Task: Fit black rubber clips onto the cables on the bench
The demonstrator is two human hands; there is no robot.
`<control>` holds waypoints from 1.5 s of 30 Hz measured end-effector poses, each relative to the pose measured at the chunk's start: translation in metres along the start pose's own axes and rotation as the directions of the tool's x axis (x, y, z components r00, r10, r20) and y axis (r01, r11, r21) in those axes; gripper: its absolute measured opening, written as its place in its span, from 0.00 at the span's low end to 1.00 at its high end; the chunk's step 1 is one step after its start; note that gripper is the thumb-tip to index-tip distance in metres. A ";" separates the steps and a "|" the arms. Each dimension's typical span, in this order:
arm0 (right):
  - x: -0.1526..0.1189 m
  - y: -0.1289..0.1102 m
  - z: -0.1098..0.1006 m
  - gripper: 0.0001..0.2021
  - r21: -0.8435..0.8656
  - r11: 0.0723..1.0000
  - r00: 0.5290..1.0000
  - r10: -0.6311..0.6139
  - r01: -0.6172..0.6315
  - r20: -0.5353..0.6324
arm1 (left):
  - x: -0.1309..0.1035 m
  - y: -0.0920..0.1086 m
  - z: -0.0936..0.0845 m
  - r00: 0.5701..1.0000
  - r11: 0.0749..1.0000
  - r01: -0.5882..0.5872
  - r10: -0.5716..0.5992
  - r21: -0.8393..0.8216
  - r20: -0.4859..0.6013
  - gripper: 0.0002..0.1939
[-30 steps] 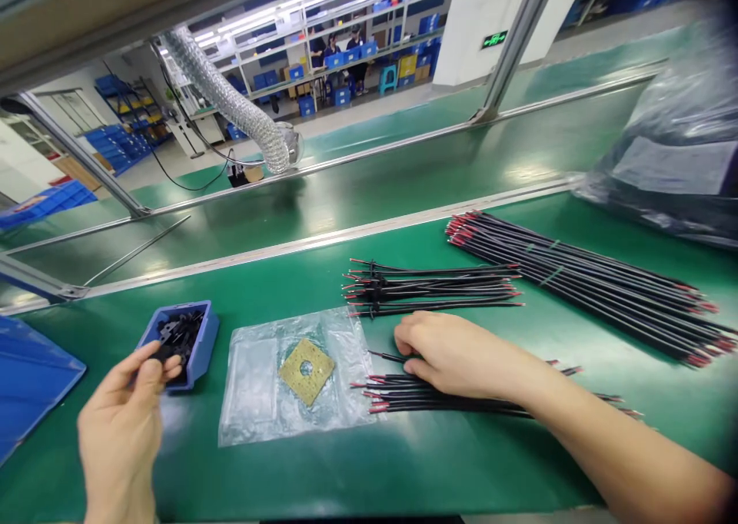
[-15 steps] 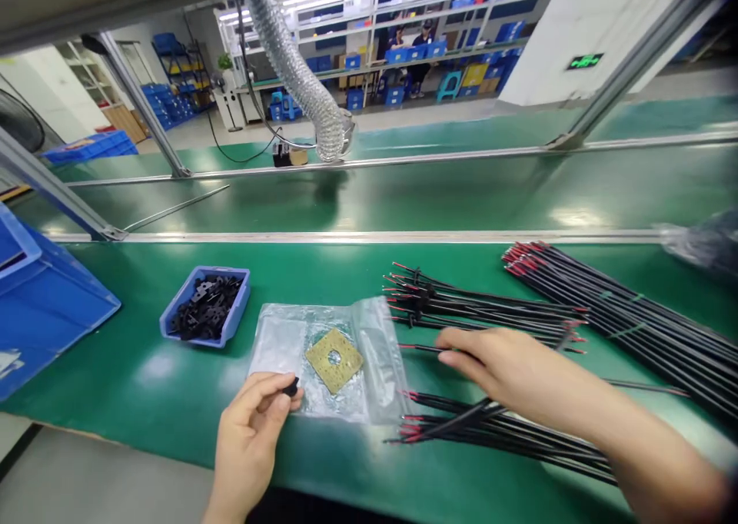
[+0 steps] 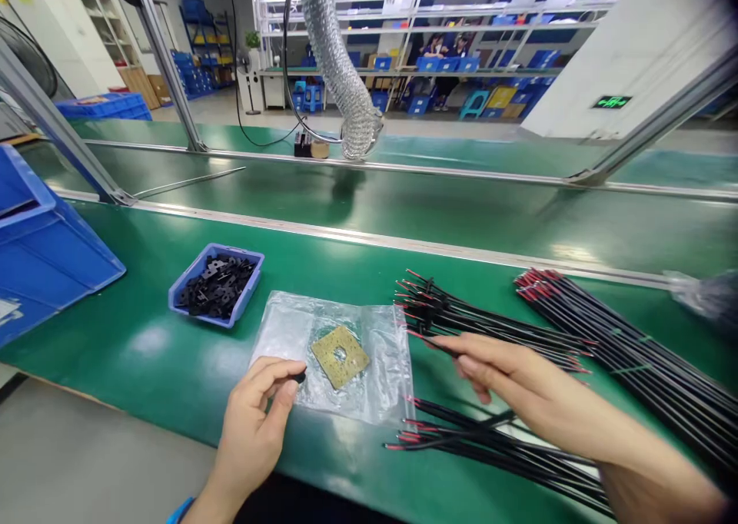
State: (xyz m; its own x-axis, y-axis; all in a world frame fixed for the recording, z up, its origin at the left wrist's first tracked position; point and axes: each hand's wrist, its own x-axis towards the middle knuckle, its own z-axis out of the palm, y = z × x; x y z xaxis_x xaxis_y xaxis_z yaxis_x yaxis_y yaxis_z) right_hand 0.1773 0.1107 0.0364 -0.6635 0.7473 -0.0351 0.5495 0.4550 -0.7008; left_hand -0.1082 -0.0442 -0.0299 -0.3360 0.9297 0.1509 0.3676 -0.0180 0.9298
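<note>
My left hand [image 3: 258,409] pinches a small black plastic part [image 3: 299,376] between thumb and fingers, over the near left edge of a clear plastic bag [image 3: 383,351]. A yellowish square sponge [image 3: 340,356] with a round hole lies on the bag. To the right, my right hand [image 3: 496,370] is closed on a black cable [image 3: 439,346] with a red wire end pointing left. Just beyond it lies a bunch of black cables [image 3: 490,313], several bearing black pieces near their ends. Another loose group of cables [image 3: 490,451] lies on the near side of this hand.
A small blue bin [image 3: 234,319] full of black parts stands left of the bag. A larger blue crate [image 3: 58,240] is at far left. Tied cables [image 3: 623,339] lie at right. A silver duct [image 3: 340,55] hangs above the bench; people [image 3: 447,46] sit far behind.
The view has shifted and tilted. My right hand has moved with its cable toward the far bunch, its fingers now close to it. My left hand still pinches the black part by the bag.
</note>
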 end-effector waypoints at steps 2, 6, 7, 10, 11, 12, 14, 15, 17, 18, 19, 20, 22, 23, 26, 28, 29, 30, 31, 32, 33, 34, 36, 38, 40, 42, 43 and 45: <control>0.005 -0.005 0.016 0.21 0.021 0.997 0.994 -0.075 0.073 0.077 | 0.000 0.000 0.000 1.000 1.000 -0.002 0.002 -0.010 0.001 0.09; 0.016 -0.013 0.049 0.13 -0.055 0.977 0.977 -0.200 0.204 0.073 | 0.000 0.001 -0.001 1.000 1.000 -0.010 0.010 -0.015 -0.010 0.09; 0.018 -0.014 0.055 0.11 -0.066 0.967 0.968 -0.242 0.246 0.062 | 0.000 0.001 -0.001 1.000 1.000 -0.010 0.009 -0.016 -0.014 0.09; 0.023 -0.009 0.064 0.10 -0.094 0.941 0.945 -0.328 0.326 -0.008 | -0.001 0.001 -0.002 1.000 1.000 0.003 -0.003 -0.030 -0.019 0.09; 0.024 -0.007 0.065 0.11 -0.136 0.937 0.944 -0.328 0.321 -0.035 | -0.001 0.001 -0.001 1.000 0.999 0.008 -0.009 -0.037 -0.021 0.09; 0.025 -0.004 0.065 0.12 -0.187 0.935 0.947 -0.315 0.300 -0.058 | -0.001 0.000 -0.001 1.000 0.999 0.014 -0.015 -0.043 -0.022 0.09; 0.026 0.001 0.064 0.13 -0.285 0.929 0.960 -0.267 0.235 -0.079 | -0.001 0.000 -0.001 0.999 0.998 0.025 -0.026 -0.050 -0.022 0.09; 0.028 0.002 0.062 0.14 -0.323 0.924 0.968 -0.239 0.203 -0.076 | -0.001 0.000 -0.001 0.999 0.998 0.028 -0.029 -0.050 -0.021 0.09; 0.032 0.001 0.058 0.13 -0.377 0.913 0.980 -0.189 0.154 -0.058 | 0.000 0.000 0.000 0.999 0.998 0.035 -0.036 -0.042 -0.015 0.09; 0.036 -0.002 0.056 0.13 -0.405 0.904 0.985 -0.166 0.135 -0.041 | 0.000 0.001 0.000 0.999 0.999 0.036 -0.036 -0.035 -0.011 0.09; 0.041 -0.006 0.052 0.12 -0.436 0.892 0.990 -0.143 0.120 -0.019 | 0.001 0.001 0.000 0.999 0.999 0.035 -0.036 -0.030 -0.008 0.09; 0.048 -0.011 0.049 0.11 -0.464 0.878 0.992 -0.123 0.113 0.009 | 0.001 0.001 0.000 0.999 0.999 0.034 -0.034 -0.028 -0.005 0.09; 0.064 -0.024 0.043 0.10 -0.512 0.850 0.992 -0.096 0.123 0.079 | 0.002 0.001 -0.001 0.999 0.999 0.034 -0.034 -0.036 -0.008 0.09; 0.074 -0.031 0.041 0.10 -0.530 0.836 0.988 -0.090 0.141 0.122 | 0.002 0.001 -0.001 0.999 0.998 0.036 -0.036 -0.044 -0.014 0.09; 0.101 -0.051 0.042 0.10 -0.551 0.802 0.959 -0.095 0.232 0.266 | 0.002 0.001 -0.002 0.998 0.997 0.049 -0.051 -0.064 -0.025 0.08; 0.114 -0.061 0.047 0.12 -0.552 0.782 0.932 -0.098 0.289 0.350 | 0.001 0.001 -0.003 0.998 0.996 0.057 -0.059 -0.066 -0.024 0.08; 0.119 -0.065 0.051 0.12 -0.555 0.772 0.919 -0.092 0.308 0.383 | 0.001 0.000 -0.003 0.998 0.996 0.060 -0.061 -0.064 -0.020 0.08; 0.123 -0.068 0.054 0.12 -0.560 0.764 0.909 -0.081 0.321 0.409 | 0.001 0.000 -0.003 0.998 0.996 0.062 -0.062 -0.062 -0.013 0.09; 0.126 -0.070 0.057 0.12 -0.567 0.756 0.900 -0.067 0.327 0.431 | 0.000 0.000 -0.003 0.998 0.996 0.061 -0.062 -0.058 -0.006 0.09; 0.127 -0.072 0.058 0.11 -0.574 0.750 0.893 -0.049 0.329 0.448 | 0.000 0.000 -0.003 0.998 0.997 0.059 -0.059 -0.053 0.004 0.09; 0.129 -0.073 0.059 0.09 -0.581 0.745 0.887 -0.030 0.328 0.462 | 0.000 0.000 -0.003 0.998 0.997 0.056 -0.055 -0.047 0.015 0.09; 0.129 -0.073 0.059 0.08 -0.589 0.742 0.883 -0.009 0.321 0.470 | 0.000 0.001 -0.002 0.998 0.998 0.052 -0.051 -0.039 0.025 0.09; 0.130 -0.072 0.055 0.07 -0.614 0.738 0.886 0.048 0.280 0.461 | -0.001 0.002 -0.002 0.998 0.999 0.045 -0.044 -0.022 0.037 0.10; 0.129 -0.068 0.049 0.11 -0.655 0.730 0.903 0.129 0.194 0.411 | -0.001 0.003 -0.002 0.998 0.999 0.044 -0.043 -0.010 0.041 0.10; 0.126 -0.063 0.044 0.14 -0.695 0.713 0.914 0.215 0.095 0.345 | -0.001 0.004 -0.002 0.998 0.999 0.046 -0.045 -0.005 0.042 0.10; 0.120 -0.057 0.042 0.15 -0.714 0.700 0.913 0.273 0.028 0.303 | 0.000 0.005 -0.002 0.998 0.999 0.045 -0.045 -0.005 0.043 0.10; 0.116 -0.055 0.042 0.14 -0.715 0.699 0.912 0.285 0.011 0.293 | 0.000 0.005 -0.002 0.998 0.999 0.047 -0.046 -0.005 0.043 0.11; 0.108 -0.051 0.044 0.12 -0.709 0.706 0.917 0.281 0.002 0.283 | 0.000 0.006 -0.002 0.998 0.999 0.052 -0.052 -0.005 0.041 0.10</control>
State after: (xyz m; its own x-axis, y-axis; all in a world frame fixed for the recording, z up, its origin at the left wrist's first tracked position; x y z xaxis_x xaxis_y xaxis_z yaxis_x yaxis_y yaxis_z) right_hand 0.0554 0.1465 0.0370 -0.5974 0.6765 -0.4306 0.7462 0.6656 0.0105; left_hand -0.1078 -0.0447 -0.0239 -0.3192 0.9436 0.0885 0.3456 0.0290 0.9380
